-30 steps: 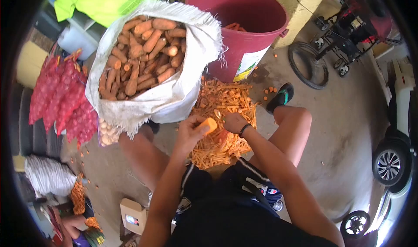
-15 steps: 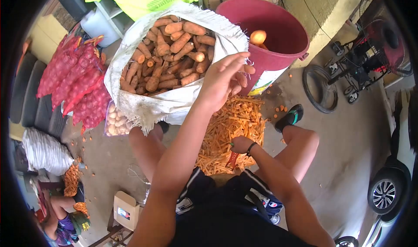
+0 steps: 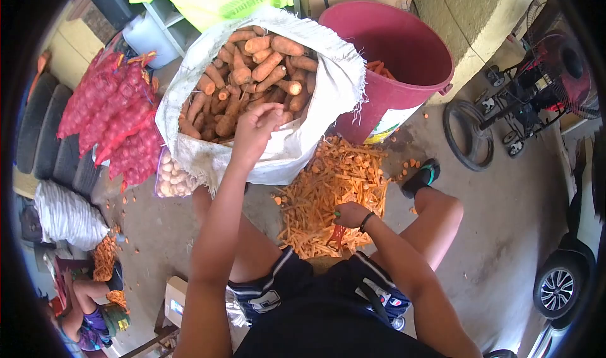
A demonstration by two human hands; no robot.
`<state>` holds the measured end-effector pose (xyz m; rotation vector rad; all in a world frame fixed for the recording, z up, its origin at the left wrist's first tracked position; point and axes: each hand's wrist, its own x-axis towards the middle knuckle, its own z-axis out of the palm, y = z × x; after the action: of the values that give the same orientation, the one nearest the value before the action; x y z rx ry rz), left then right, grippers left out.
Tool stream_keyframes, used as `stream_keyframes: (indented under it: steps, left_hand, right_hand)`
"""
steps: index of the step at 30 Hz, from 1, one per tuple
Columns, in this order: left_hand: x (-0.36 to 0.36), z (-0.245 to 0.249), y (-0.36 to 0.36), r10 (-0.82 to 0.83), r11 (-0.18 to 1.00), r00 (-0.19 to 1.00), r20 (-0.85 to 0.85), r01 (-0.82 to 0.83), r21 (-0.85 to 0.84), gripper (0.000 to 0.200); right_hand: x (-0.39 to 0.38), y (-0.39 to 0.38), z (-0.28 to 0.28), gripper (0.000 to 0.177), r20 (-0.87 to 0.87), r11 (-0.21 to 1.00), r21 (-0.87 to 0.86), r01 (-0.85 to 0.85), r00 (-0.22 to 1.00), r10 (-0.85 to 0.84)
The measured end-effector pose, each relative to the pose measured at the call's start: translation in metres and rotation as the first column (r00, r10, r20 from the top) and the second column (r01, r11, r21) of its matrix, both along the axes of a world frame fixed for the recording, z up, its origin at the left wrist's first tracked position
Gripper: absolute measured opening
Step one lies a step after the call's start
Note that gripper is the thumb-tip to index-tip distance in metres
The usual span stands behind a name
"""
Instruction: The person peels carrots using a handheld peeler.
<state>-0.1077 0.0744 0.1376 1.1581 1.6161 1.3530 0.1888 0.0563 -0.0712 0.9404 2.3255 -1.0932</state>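
My left hand (image 3: 255, 134) hovers over the near side of a white woven sack (image 3: 341, 74) full of unpeeled carrots (image 3: 266, 66). Its fingers are loosely bent and apart, with nothing in them. Low between my knees, my right hand (image 3: 351, 215) is closed around a red peeler (image 3: 337, 237); part of the handle is hidden in the palm. Beneath that hand spreads a heap of orange carrot peelings (image 3: 322, 190). Behind it stands a maroon bucket (image 3: 404, 96) with peeled carrots (image 3: 380, 69) inside.
Red net bags of onions (image 3: 113, 112) and a bag of pale bulbs (image 3: 175, 176) lie left of the sack. At the right are a loose wheel (image 3: 468, 135), a fan (image 3: 571, 67) and a car wheel (image 3: 558, 285). Another person (image 3: 85, 301) sits at lower left.
My left hand has moved left from beside the bucket to over the sack. The peeled carrot seen in the air at the bucket's rim is gone from there. My right hand keeps the peeler.
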Motion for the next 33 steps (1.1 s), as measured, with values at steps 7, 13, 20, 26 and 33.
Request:
stream_keyframes:
  steps: [7,13,20,26,33]
  left_hand:
    - [-0.044,0.009,0.101,0.139,0.989,0.657,-0.741,-0.128,0.071,0.050]
    - [-0.036,-0.001,0.123,0.162,0.948,0.367,-0.916,-0.314,0.042,0.052]
    - [-0.053,-0.001,0.099,0.115,0.970,0.607,-0.787,-0.240,-0.044,0.065]
    - [-0.057,0.036,-0.104,0.206,0.967,0.869,-0.449,-0.112,0.227,0.018]
    - [-0.003,-0.113,-0.466,0.648,0.620,0.761,-0.002,-0.530,-0.579,0.027]
  right_hand:
    - [-0.001,0.004,-0.009,0.044,0.063,1.000,-0.002,-0.022,0.998,0.022]
    - [0.006,0.009,-0.002,0.046,-0.062,0.998,0.021,0.056,0.997,-0.055]
    - [0.005,0.012,0.005,0.046,-0.008,0.999,0.014,0.035,0.999,-0.035]
    - [0.016,0.010,0.007,0.044,-0.127,0.991,0.030,0.130,0.984,-0.125]
    - [0.012,0.006,0.005,0.043,-0.052,0.999,-0.022,0.041,0.998,-0.042]
